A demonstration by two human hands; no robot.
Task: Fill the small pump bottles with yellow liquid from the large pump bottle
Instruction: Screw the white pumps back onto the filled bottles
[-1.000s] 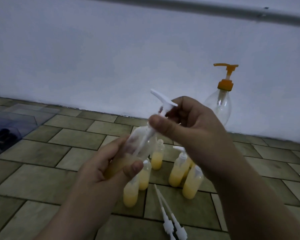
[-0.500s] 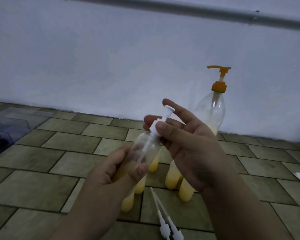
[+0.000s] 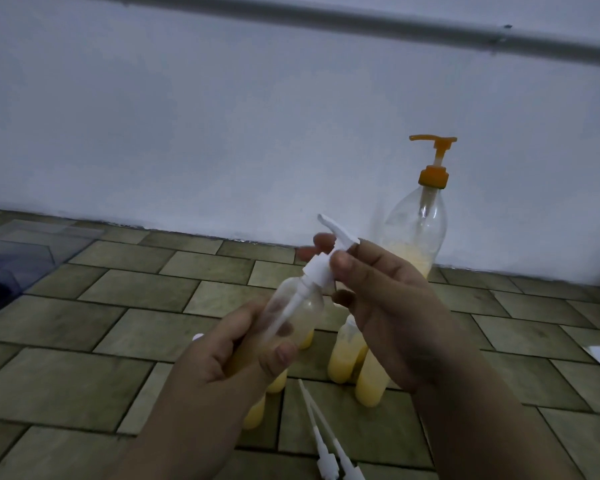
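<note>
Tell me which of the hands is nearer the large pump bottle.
Right. The right hand sits just in front of the large pump bottle, overlapping its base; the left hand is lower and farther left.

The left hand [image 3: 229,355] wraps the lower part of the small pump bottle [image 3: 293,308], hiding its base and most of the yellow liquid inside. The right hand [image 3: 388,306] covers the far side of the white pump cap [image 3: 321,268]. Below and behind both hands, the standing small bottles [image 3: 347,362] show only in parts; their count cannot be told. The loose pump heads [image 3: 326,455] beneath the right wrist are cut off by the bottom edge. Far left of the left hand, a clear box [image 3: 18,251], possibly plastic, runs off the frame, its dark contents unreadable.
</note>
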